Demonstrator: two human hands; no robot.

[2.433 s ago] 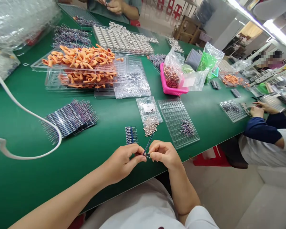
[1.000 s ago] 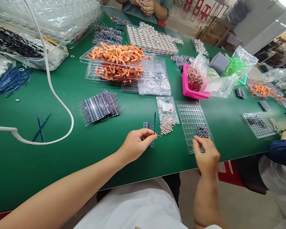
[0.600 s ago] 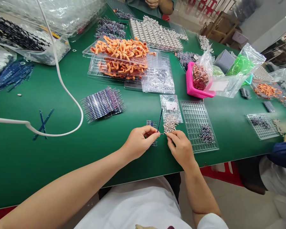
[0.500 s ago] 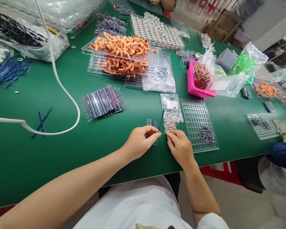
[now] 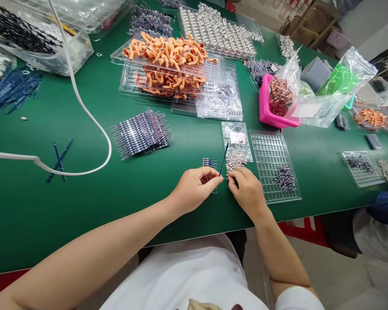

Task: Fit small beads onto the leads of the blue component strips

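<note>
My left hand [image 5: 192,189] is closed in a pinch on a thin dark blue strip [image 5: 224,159], which slants up from the fingertips. A fine pin-like tip pokes out towards the other hand. My right hand [image 5: 248,191] is pinched shut at that tip, and whatever sits between its fingers is too small to make out. Just beyond the fingertips lies a heap of tiny pale beads [image 5: 236,160], spilling from a clear labelled bag [image 5: 236,127]. Partly hidden by my left hand is a small row of blue strips with pins [image 5: 209,162].
A ribbed clear tray [image 5: 267,155] holding a dark clump of small parts lies at right. A larger stack of pinned strips [image 5: 141,134], trays of orange pieces [image 5: 168,51] and a pink basket [image 5: 274,116] stand farther back. A white cable [image 5: 97,125] loops at left.
The whole view has shifted slightly. Both hands keep their pinch, with the right fingertips a little closer to the pin at the left fingertips.
</note>
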